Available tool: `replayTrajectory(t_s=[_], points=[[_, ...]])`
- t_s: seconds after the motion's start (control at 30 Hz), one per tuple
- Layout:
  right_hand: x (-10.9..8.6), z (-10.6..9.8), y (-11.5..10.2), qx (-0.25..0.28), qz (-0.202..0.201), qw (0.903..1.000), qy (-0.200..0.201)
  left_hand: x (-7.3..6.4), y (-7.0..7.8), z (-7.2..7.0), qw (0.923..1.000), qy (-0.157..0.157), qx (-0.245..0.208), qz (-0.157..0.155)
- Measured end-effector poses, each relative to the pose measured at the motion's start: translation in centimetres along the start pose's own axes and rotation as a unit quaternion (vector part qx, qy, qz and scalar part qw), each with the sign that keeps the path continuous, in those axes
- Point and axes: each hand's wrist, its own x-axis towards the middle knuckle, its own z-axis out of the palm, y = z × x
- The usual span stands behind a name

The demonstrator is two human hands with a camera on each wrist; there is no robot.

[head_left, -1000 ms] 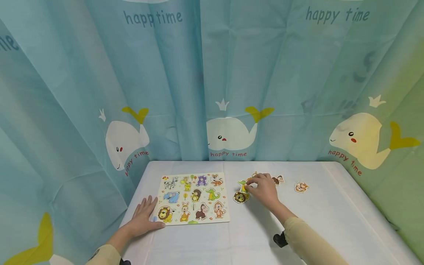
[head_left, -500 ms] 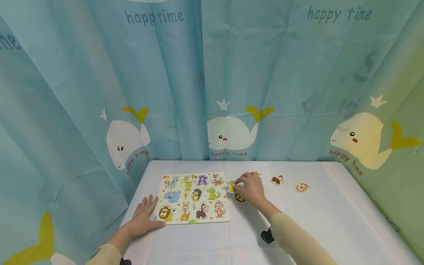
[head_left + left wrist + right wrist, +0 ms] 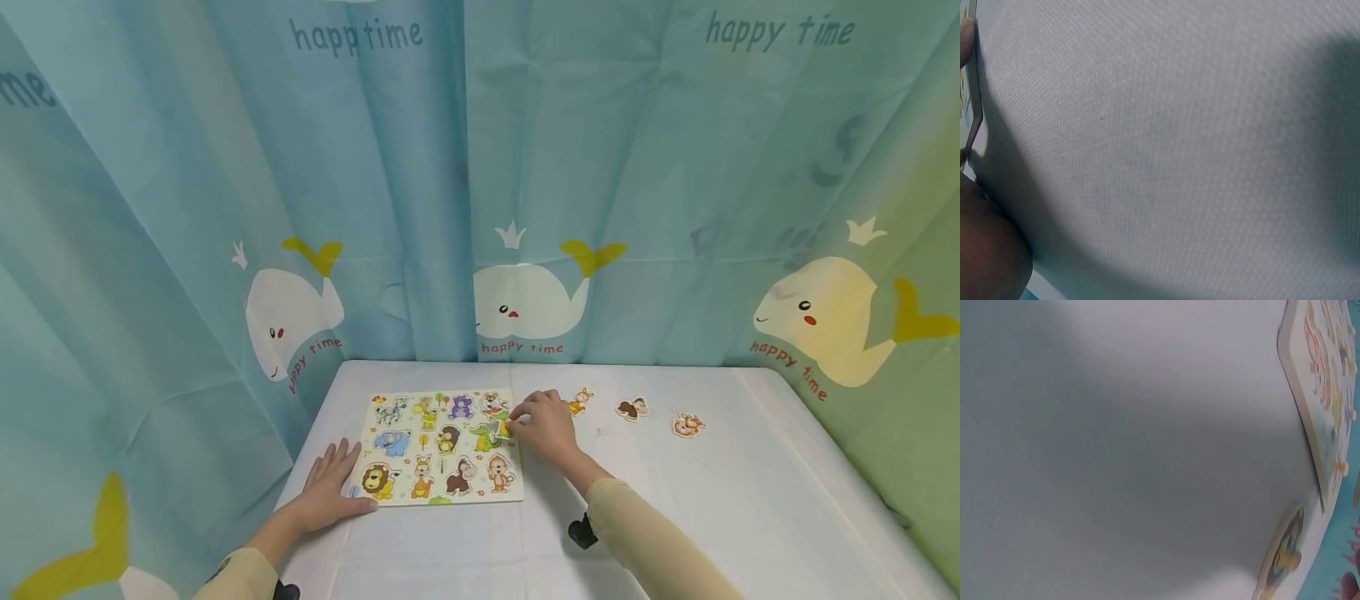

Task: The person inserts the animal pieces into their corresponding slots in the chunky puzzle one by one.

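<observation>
My right hand (image 3: 550,429) pinches a green and yellow crocodile puzzle piece (image 3: 503,427) over the right side of the animal puzzle board (image 3: 480,498). Under the piece is the board's crocodile picture, partly covered by it. My left hand (image 3: 326,490) rests at the board's left edge with straight fingers, its thumb along the front left corner. At the left of the left wrist view, part of that hand shows beside the board's edge (image 3: 977,94). In the right wrist view, a knobbed piece (image 3: 1282,556) lies on the table near the board's edge (image 3: 1302,400).
Right of the board lie a kangaroo piece (image 3: 580,402), a gorilla piece (image 3: 633,408) and an orange-brown animal piece (image 3: 687,425). A white cloth covers the table (image 3: 465,554). A blue curtain (image 3: 405,292) with whales hangs behind it.
My right hand has moved left with the crocodile piece, from the loose pieces to over the board. The kangaroo piece is uncovered; the lion piece is hidden in the head view. My left hand stays put.
</observation>
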Motion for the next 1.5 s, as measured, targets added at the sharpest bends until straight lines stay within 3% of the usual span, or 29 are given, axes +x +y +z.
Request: replayTrajectory(t_s=[0.23, 0.93, 1.5], points=[[0.1, 1.2, -1.1, -0.005, -0.027, 0.9996, -0.001, 0.1, -0.1, 0.0, 1.0000, 0.001, -0.001, 0.000], [0.1, 3.6, -2.2, -0.013, -0.035, 0.9992, -0.016, -0.1, 0.0, -0.1, 1.0000, 0.004, -0.006, 0.002], [-0.2, 3.5, -2.7, -0.025, -0.034, 0.9990, -0.017, -0.1, -0.1, -0.1, 0.9998, 0.011, -0.007, 0.014]])
